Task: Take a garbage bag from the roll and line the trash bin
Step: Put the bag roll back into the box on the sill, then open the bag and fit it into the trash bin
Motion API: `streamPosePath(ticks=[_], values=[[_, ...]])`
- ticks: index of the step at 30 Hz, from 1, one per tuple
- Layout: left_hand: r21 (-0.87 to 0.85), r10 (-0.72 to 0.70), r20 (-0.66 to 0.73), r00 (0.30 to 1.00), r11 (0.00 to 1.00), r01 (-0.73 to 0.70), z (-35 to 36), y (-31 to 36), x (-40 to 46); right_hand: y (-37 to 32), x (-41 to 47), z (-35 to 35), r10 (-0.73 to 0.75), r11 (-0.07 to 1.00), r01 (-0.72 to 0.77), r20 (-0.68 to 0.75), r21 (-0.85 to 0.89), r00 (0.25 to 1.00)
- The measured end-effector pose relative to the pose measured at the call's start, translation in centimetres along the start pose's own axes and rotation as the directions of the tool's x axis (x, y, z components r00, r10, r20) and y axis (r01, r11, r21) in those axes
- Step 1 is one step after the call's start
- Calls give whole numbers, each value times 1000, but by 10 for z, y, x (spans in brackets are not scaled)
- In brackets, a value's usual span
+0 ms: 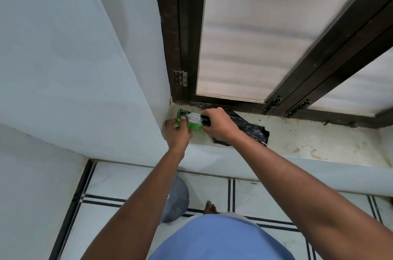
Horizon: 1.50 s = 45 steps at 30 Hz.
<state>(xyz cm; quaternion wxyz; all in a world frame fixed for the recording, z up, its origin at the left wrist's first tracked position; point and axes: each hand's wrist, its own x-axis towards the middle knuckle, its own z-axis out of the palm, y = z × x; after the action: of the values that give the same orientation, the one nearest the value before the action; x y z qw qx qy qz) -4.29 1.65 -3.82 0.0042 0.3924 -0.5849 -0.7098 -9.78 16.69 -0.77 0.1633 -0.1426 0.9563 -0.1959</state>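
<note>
A green packet of garbage bags (192, 121) lies on the white window sill (308, 142) in the left corner by the wall. My left hand (177, 132) grips its left end, thumb on top. My right hand (219, 124) grips its right end, where black bag material shows. A crumpled black garbage bag (248, 130) lies on the sill just right of my right hand, partly hidden by it. The grey trash bin (176, 198) stands on the floor below the sill, mostly hidden behind my left forearm.
A dark-framed window with frosted panes (255, 36) rises behind the sill. A white wall (74, 57) closes off the left side. The floor has white tiles with black lines (231, 191). My bare foot (210, 207) stands to the right of the bin.
</note>
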Motion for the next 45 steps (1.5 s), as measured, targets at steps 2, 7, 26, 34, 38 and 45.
streamPosePath(ticks=[2, 7, 26, 34, 38, 45], values=[[109, -64, -18, 998, 992, 66, -6, -7, -1, 2, 5, 9, -33, 991, 36, 27, -131, 999], [346, -77, -49, 996, 934, 89, -22, -18, -6, -7, 13, 25, -57, 987, 54, -16, -153, 998], [627, 194, 696, 691, 302, -718, 54, -52, -67, 76, -141, 12, 540, 763, -205, -429, 613, 724], [540, 162, 734, 660, 452, -710, 98, -32, -85, 110, -181, 15, 455, 815, -292, -240, 501, 858], [426, 112, 608, 786, 789, -443, 59, 11, -99, 79, -183, -3, 350, 629, -93, -174, 772, 921], [340, 17, 451, 892, 921, -190, -65, 30, -102, -9, -178, 2, 223, 59, -159, 143, 985, 964]])
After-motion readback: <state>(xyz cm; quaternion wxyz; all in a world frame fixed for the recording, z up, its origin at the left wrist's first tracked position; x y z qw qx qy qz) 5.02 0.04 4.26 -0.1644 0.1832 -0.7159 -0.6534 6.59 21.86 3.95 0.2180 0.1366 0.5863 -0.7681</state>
